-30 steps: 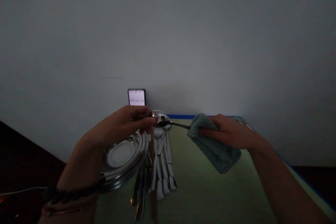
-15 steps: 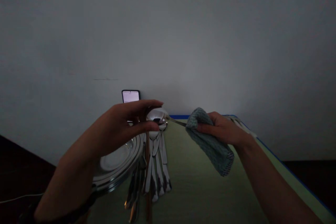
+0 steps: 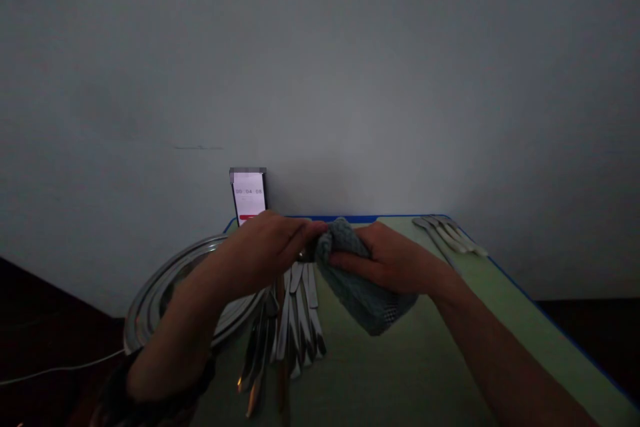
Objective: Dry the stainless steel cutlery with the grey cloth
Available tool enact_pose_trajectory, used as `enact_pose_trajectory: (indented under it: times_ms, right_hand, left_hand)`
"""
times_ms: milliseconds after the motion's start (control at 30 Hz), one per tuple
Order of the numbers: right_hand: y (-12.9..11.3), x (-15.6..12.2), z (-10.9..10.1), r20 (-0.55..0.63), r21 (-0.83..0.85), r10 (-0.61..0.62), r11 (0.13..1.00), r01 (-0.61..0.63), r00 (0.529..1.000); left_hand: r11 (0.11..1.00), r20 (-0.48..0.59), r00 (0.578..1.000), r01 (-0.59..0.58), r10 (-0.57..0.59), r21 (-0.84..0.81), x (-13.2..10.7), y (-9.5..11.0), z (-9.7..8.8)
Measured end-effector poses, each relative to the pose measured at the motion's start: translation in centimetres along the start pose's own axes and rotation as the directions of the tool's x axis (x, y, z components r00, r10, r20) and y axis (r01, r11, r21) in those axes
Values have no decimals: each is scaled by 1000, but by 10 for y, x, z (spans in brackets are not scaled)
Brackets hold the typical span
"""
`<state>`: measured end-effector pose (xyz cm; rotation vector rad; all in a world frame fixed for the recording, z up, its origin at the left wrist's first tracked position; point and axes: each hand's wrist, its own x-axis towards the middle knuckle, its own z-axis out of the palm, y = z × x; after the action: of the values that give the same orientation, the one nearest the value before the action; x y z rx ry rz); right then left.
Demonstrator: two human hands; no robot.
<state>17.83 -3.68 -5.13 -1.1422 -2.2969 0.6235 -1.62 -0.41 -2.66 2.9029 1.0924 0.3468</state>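
Observation:
My left hand (image 3: 273, 247) is closed around a shiny metal spoon (image 3: 306, 254), of which only a small dark glint shows below the fingers. A folded grey-green cloth (image 3: 363, 297) is gripped in my right hand (image 3: 390, 255). Its upper end wraps the spoon close to my left fingertips, so both hands almost meet above the table. Beneath them lie several metal knives and other cutlery (image 3: 300, 323), handles and blades pointing toward me. Stacked round metal plates (image 3: 145, 300) sit under my left forearm, partly covered by it.
A phone (image 3: 250, 197) showing a timer leans against the grey wall (image 3: 320, 80). More cutlery (image 3: 450, 237) lies at the back right corner of the green table (image 3: 425, 367), which has a blue edge. A white cable (image 3: 65, 368) runs at lower left.
My right hand and the cloth have moved left along the spoon to its bowl, covering it. My left fingers have closed down over it, and the phone screen shows more.

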Motion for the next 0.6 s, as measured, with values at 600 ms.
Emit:
enact_pose_trajectory:
  times_ms: [600]
  right_hand:
    - [12, 2, 2, -58, -111, 1, 994, -8, 998]
  left_hand:
    - [979, -1, 1000, 25, -26, 200, 14, 16, 16]
